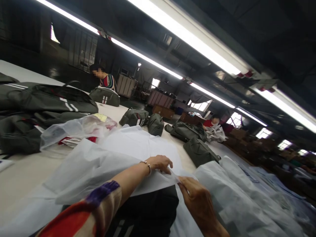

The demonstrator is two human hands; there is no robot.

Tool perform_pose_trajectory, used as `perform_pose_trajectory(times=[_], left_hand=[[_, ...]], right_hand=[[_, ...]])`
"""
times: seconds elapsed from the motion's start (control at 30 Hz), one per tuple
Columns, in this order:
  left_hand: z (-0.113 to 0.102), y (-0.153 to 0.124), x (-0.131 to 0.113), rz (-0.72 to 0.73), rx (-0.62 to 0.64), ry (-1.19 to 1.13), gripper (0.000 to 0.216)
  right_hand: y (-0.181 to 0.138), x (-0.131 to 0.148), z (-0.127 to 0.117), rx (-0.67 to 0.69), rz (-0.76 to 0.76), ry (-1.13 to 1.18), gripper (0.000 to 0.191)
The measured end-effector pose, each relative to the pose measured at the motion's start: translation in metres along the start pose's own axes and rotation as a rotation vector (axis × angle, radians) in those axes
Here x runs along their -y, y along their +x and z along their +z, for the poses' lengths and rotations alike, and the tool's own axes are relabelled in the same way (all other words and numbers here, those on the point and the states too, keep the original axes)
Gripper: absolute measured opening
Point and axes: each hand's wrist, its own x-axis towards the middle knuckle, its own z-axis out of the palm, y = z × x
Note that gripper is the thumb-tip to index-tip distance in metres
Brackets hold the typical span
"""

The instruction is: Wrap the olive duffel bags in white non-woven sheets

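A thin white sheet [108, 168], wrinkled and slightly see-through, lies over a dark duffel bag [150, 207] with pale stripes on its near side. My left hand [160, 163], a bracelet at its wrist, reaches across the bag with bent fingers closed on the sheet near its right corner. Just to the right, my right hand [197, 194] pinches the sheet's edge between thumb and fingers. The bag's upper part is hidden under the sheet; its near part shows below my left forearm.
Dark green duffel bags [59, 98] are piled at the left, and several more [201, 151] stand along the table [22, 177]. A clear plastic bag [74, 130] with red items lies left. White plastic bags [237, 194] are heaped right. Two people [108, 80] are farther back.
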Motion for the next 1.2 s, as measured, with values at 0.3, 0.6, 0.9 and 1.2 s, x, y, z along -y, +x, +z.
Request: perform_pose_trajectory(times=[0.3, 0.6, 0.9, 1.2], left_hand=[[0.012, -0.005, 0.007, 0.066, -0.136, 0.156, 0.013], [0.007, -0.066, 0.015, 0.3, -0.197, 0.154, 0.023], [0.029, -0.125, -0.019, 0.576, -0.216, -0.045, 0.042], [0.073, -0.153, -0.015, 0.567, -0.25, 0.055, 0.042]], right_hand=[[0.016, 0.004, -0.015, 0.123, -0.137, 0.05, 0.027], [-0.051, 0.025, 0.006, 0.104, -0.308, 0.052, 0.036], [-0.103, 0.071, 0.058, -0.077, -0.009, -0.001, 0.045], [-0.103, 0.081, 0.045, -0.093, 0.184, 0.174, 0.023]])
